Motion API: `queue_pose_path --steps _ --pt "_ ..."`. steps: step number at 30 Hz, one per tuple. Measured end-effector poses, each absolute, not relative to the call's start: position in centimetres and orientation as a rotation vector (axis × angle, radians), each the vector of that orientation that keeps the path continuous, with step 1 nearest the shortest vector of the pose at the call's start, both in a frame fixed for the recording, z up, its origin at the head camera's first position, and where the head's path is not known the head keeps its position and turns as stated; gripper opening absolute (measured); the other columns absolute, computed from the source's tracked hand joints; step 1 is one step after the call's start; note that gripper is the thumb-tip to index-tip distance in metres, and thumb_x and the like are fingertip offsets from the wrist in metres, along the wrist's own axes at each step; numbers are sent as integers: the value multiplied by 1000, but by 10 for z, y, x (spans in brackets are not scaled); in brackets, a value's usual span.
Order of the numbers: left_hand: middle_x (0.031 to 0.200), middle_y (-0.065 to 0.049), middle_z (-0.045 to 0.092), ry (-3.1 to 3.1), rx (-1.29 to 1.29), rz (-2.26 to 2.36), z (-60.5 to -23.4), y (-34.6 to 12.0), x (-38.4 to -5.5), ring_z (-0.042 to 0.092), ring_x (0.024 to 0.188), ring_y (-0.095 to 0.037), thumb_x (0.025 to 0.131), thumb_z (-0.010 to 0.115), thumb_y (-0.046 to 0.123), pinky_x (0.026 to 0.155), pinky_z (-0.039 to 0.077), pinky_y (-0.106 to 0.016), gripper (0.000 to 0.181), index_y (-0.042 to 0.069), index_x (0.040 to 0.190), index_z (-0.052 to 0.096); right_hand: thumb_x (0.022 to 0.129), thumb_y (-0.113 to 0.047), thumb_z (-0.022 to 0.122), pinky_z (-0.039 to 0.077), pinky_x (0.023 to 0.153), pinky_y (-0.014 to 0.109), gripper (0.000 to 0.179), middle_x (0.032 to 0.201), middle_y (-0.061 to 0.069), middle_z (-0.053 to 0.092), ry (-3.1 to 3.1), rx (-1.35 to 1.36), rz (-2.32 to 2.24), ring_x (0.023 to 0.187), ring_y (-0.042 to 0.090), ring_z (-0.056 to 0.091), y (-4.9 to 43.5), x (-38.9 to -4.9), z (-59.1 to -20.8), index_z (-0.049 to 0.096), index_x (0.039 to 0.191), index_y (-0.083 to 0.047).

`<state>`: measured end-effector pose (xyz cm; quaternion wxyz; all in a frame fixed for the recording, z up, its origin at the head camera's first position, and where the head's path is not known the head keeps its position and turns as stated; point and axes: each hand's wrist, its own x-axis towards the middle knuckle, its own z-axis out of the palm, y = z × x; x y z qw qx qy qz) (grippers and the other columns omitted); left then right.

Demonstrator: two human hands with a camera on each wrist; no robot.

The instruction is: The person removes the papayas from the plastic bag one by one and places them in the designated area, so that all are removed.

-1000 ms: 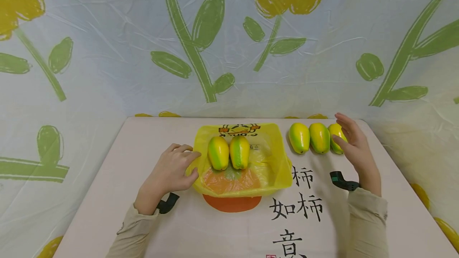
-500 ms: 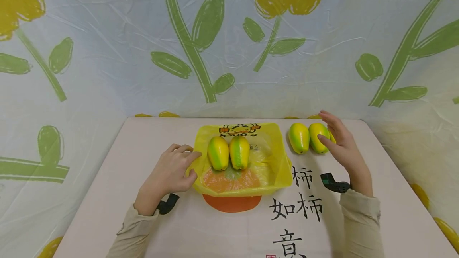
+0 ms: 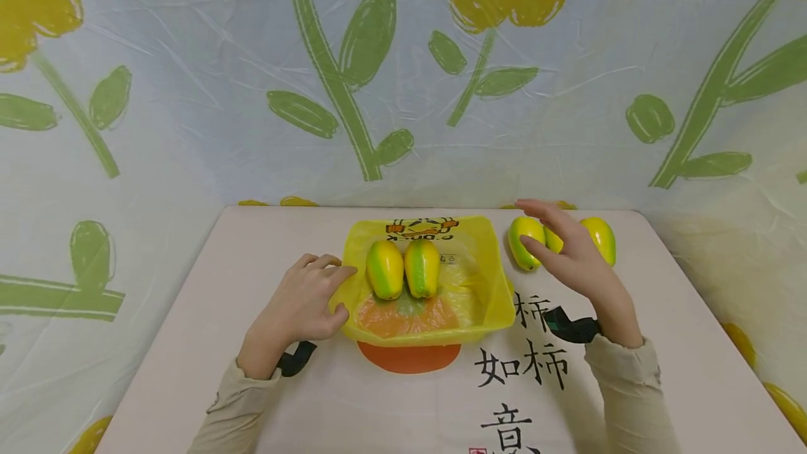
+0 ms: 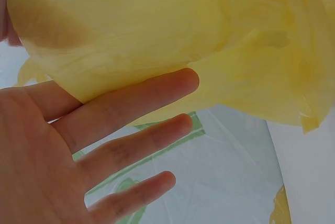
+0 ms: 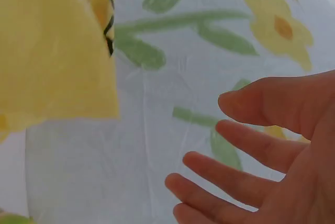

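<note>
My left hand is at the left rim of a yellow plastic bag, spread wide like a shallow bin. In the left wrist view its fingers are straight, one partly hidden by the film. Inside the bag lie two yellow-green papaya-like fruits, side by side. My right hand hovers over a row of three similar fruits, thumb and fingers spread and nothing between them. It overlaps the left fruit and mostly covers the middle one; the right fruit shows beyond the wrist.
The pale table has black brush characters and an orange-red printed shape partly under the bag. A cloth with flower prints hangs behind and at both sides.
My right hand has moved left along the row, from the right fruit past the middle one toward the left fruit. My left hand, the bag and the fruits stay in place.
</note>
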<state>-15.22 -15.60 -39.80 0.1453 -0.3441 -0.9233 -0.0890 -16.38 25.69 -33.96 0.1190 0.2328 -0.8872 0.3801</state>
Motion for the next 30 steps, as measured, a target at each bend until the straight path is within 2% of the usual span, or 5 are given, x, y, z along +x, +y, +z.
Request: queue_pose_path --steps 2,4,18,26,30 --pt "104 -9 72 -2662 -992 -247 -398 -156 -152 61 104 -28 72 58 23 92 46 -48 47 5 114 71 94 -6 64 37 106 56 49 142 12 52 -2634 712 1071 129 35 47 248 -165 -333 52 141 -7" --pt "104 -9 72 -2665 -993 -238 -398 -156 -152 61 104 -28 71 58 23 92 46 -49 48 5 114 70 95 -10 64 37 104 61 45 141 11 54 -2670 761 1054 130 34 47 239 -166 -327 54 139 -8" --pt "106 -8 71 -2667 -1008 -242 -395 -155 -150 62 105 -28 68 58 24 92 46 -49 54 6 117 69 94 -18 64 44 102 50 38 131 12 61 -2935 1071 675 123 31 55 169 -188 -307 61 130 -5" --pt "107 -8 72 -2666 -1009 -245 -395 -155 -149 62 105 -29 67 56 22 92 46 -49 55 6 118 68 95 -21 62 49 97 46 43 136 14 57 -3138 1144 461 120 30 58 136 -201 -316 59 134 -3" --pt "104 -8 72 -2667 -1007 -231 -396 -154 -148 62 104 -29 68 58 23 92 46 -49 53 8 117 69 95 -23 62 43 105 47 50 145 16 49 -3268 1112 352 131 32 50 125 -210 -329 53 140 -2"
